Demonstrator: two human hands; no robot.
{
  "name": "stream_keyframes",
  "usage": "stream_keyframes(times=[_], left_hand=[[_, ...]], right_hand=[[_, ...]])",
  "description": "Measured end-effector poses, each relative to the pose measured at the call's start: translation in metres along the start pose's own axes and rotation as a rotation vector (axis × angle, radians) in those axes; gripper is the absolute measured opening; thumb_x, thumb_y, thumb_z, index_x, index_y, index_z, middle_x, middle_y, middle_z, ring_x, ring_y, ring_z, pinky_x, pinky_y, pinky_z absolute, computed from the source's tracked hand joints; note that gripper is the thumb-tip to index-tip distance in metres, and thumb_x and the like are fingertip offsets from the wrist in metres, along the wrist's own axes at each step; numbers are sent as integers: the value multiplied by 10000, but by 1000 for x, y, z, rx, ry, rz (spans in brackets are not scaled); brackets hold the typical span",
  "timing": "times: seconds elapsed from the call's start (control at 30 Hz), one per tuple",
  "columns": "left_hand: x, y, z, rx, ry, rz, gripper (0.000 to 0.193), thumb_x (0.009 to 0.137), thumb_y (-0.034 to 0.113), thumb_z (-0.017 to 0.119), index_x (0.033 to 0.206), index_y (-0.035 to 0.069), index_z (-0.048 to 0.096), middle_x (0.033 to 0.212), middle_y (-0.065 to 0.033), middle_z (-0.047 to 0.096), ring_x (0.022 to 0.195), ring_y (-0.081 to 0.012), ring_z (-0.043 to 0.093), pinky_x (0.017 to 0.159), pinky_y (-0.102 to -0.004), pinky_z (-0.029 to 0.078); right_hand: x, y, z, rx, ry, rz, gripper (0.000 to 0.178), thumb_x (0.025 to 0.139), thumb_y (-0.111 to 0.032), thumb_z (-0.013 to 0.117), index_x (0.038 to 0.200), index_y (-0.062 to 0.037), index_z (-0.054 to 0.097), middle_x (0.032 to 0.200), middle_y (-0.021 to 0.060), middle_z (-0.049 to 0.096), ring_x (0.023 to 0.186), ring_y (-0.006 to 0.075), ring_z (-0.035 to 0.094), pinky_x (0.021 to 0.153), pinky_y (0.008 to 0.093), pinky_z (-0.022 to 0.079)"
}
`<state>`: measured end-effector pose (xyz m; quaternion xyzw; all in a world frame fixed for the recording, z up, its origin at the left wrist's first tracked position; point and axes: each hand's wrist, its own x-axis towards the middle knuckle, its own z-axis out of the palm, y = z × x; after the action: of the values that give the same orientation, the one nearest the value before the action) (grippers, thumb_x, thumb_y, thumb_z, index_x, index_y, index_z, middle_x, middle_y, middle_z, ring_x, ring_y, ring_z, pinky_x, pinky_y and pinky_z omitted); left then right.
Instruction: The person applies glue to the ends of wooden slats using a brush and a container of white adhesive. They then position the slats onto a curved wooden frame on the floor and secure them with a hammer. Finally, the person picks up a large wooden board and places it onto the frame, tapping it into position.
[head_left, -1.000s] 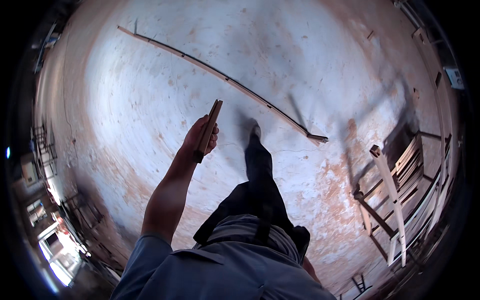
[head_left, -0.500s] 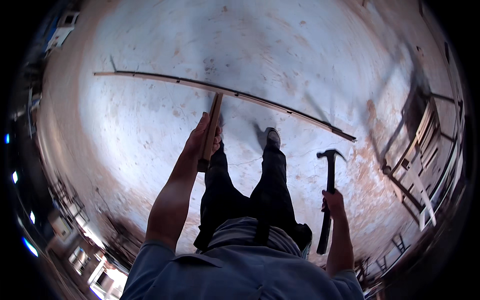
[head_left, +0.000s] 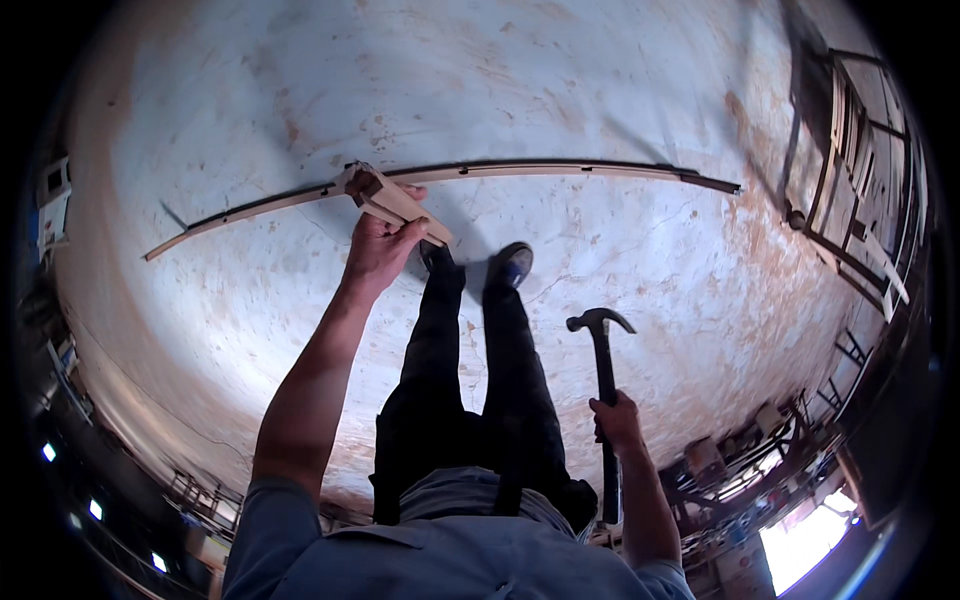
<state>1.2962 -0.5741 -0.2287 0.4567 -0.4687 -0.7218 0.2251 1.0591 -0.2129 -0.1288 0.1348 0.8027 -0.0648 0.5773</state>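
Note:
My left hand (head_left: 376, 252) is closed round a short piece of wood (head_left: 412, 212), held out above the floor just in front of my feet. The wood slants, its dark reddish end up and to the left, its pale end near my left shoe. Behind it in the view runs a long, narrow wooden rail (head_left: 540, 170) with several dark notches, lying on the floor; whether the two touch I cannot tell. My right hand (head_left: 620, 420) grips the dark handle of a claw hammer (head_left: 603, 352) out to my right, head up and claw pointing right.
Both my shoes (head_left: 513, 265) stand on the pale, stained floor (head_left: 560, 90), near the rail. A wooden frame (head_left: 838, 230) of bars and slats is at the far right. Cluttered wooden items (head_left: 710, 465) line the lower right. A white object (head_left: 55, 205) is at the left edge.
The whole view has turned, so the long rail and the frame lie differently. The short wood has tipped from nearly lengthwise to slanting the other way. The hammer shows further left, still in my right hand.

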Motion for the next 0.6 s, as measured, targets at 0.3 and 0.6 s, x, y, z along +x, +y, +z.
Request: stream_keyframes(times=[0.3, 0.6], left_hand=[[53, -70, -10, 575, -22, 174, 339, 809, -58, 645, 1134, 4, 569, 1135, -73, 589, 1056, -150, 564, 910, -283, 462], [102, -186, -17, 709, -39, 69, 394, 792, -7, 651, 1173, 11, 552, 1156, -85, 584, 1077, -178, 544, 946, -302, 427]], right_hand=[[41, 36, 58, 83, -77, 108, 222, 823, -195, 675, 836, -26, 532, 586, 35, 526, 443, 128, 515, 391, 295, 442], [67, 50, 104, -5, 87, -102, 329, 797, -308, 724, 892, -22, 592, 638, 122, 589, 562, 220, 596, 536, 370, 495]])
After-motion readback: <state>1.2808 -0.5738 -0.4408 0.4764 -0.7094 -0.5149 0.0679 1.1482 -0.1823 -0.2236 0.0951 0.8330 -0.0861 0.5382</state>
